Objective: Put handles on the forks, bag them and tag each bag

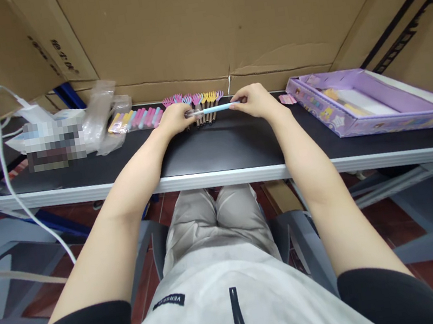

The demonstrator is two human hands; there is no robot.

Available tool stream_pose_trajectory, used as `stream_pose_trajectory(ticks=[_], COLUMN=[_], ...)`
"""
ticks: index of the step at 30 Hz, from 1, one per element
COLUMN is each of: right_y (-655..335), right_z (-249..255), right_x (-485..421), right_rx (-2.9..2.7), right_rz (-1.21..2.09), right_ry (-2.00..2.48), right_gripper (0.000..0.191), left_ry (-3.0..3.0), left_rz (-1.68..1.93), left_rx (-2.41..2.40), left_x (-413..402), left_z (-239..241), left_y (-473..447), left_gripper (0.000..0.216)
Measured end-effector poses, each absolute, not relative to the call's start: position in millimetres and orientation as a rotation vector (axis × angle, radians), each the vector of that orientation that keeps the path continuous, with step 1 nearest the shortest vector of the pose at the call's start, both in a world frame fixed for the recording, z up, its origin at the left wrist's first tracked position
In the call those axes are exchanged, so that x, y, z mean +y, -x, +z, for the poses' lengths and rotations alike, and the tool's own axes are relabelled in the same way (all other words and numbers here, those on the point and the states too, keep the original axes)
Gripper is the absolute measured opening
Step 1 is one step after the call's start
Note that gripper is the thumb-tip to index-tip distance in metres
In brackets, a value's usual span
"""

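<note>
Both hands hold a slim light blue stick [219, 108] level above the black table, with a clear part at its left end. My left hand [174, 120] is closed on that clear end. The fingertips of my right hand [255, 101] pinch the blue right end. Just behind the stick lies a row of small claw-headed rods [206, 98] with pink, blue, yellow and purple heads and metal stems, partly hidden by the stick and my left hand. Left of my left hand, several coloured handles [139, 118] in yellow, purple, pink and blue lie side by side.
A purple open box [375, 123] stands at the right, a small pink piece [287, 99] beside it. Clear plastic bags [99, 117] and a white cable [1, 147] are at the left. Cardboard [178, 25] walls the table's back; a metal edge [227, 176] runs along the front.
</note>
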State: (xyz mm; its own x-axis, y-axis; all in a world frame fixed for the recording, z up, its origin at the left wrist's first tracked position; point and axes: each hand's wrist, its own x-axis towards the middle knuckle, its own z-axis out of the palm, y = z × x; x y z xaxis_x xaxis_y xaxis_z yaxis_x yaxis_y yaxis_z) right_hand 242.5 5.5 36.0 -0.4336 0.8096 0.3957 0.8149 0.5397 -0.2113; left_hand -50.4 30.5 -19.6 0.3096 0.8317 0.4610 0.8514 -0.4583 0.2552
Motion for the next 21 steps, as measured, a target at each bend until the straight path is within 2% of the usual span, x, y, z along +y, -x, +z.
stream_pose_trajectory(ticks=[11, 16, 21], right_y=[-226, -221, -218], right_z=[33, 28, 26], right_x=[-2, 0, 1], right_rx=[-2.337, -2.349, -2.374], right_rz=[0.067, 0.052, 0.062], right_ry=[1.321, 1.300, 1.249], right_gripper=[0.044, 0.039, 0.041], left_ry=[2.507, 2.502, 2.500], left_rz=[-0.809, -0.810, -0.815], left_rx=[-1.608, -1.603, -1.607], left_x=[26, 25, 25], left_z=[-18, -19, -19], left_y=[48, 46, 45], left_gripper=[0.014, 0.013, 0.010])
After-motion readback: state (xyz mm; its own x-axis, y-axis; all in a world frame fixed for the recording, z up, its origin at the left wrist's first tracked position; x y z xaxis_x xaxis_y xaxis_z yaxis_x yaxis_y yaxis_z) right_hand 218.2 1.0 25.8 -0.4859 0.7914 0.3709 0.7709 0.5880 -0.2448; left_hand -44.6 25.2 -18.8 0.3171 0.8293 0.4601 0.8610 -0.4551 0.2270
